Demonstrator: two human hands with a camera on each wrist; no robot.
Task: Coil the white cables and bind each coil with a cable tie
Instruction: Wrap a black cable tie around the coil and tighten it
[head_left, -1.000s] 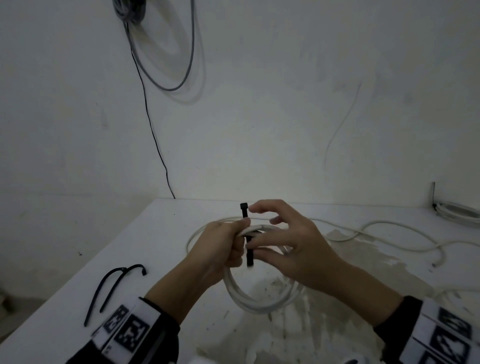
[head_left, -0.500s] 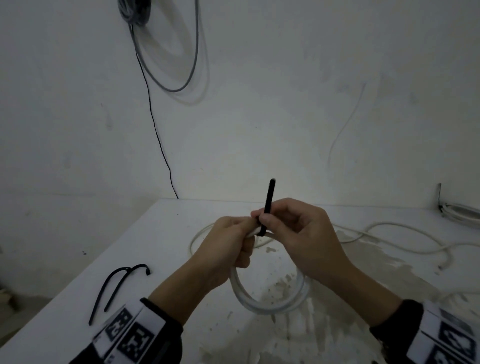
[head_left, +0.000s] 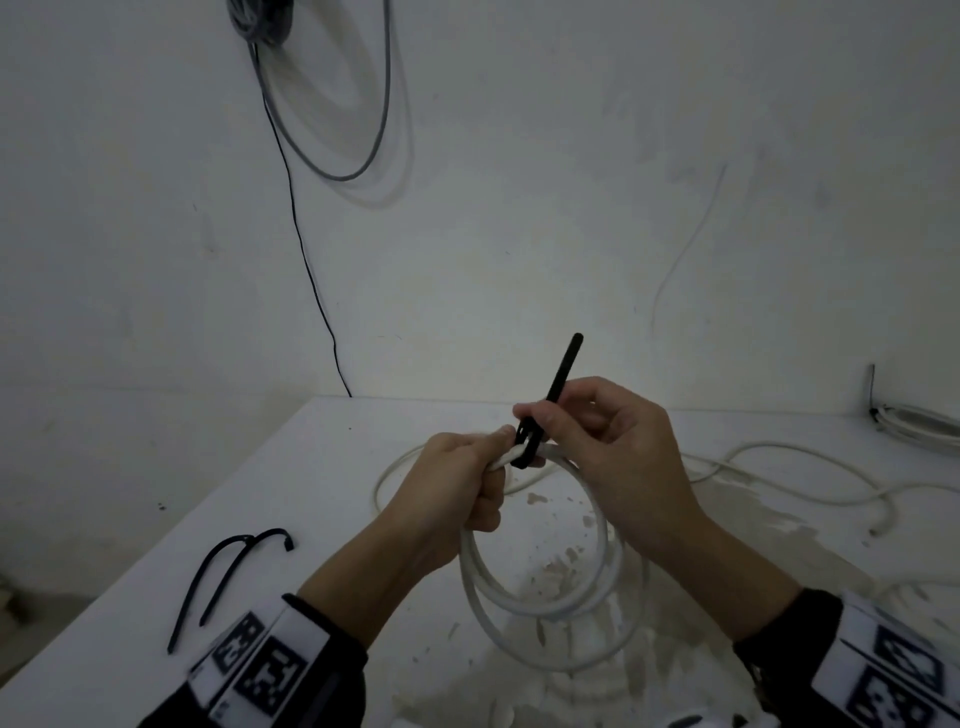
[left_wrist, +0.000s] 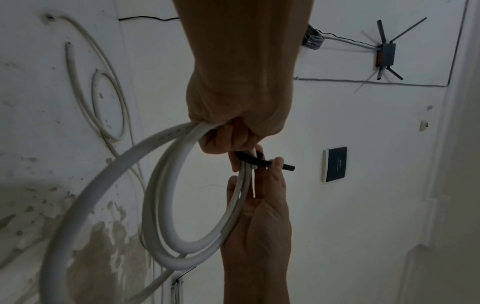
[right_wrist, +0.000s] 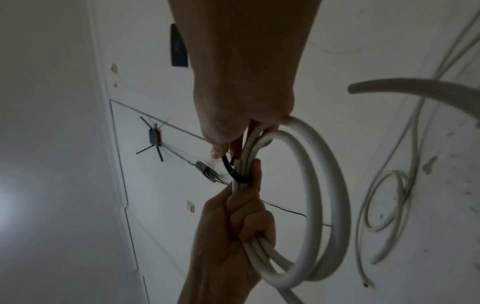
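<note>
The white cable coil (head_left: 545, 597) hangs in the air over the near middle of the table (head_left: 322, 467), a black cable tie (head_left: 540, 415) looped around its top strands. My left hand (head_left: 457, 483) has its fingers wrapped tight around the bunched strands. My right hand (head_left: 613, 441) pinches the tie's tail between thumb and fingertips, the free end pointing up and away. Spare black ties (head_left: 228, 571) lie near left; loose white cable (head_left: 779, 467) trails far right.
</note>
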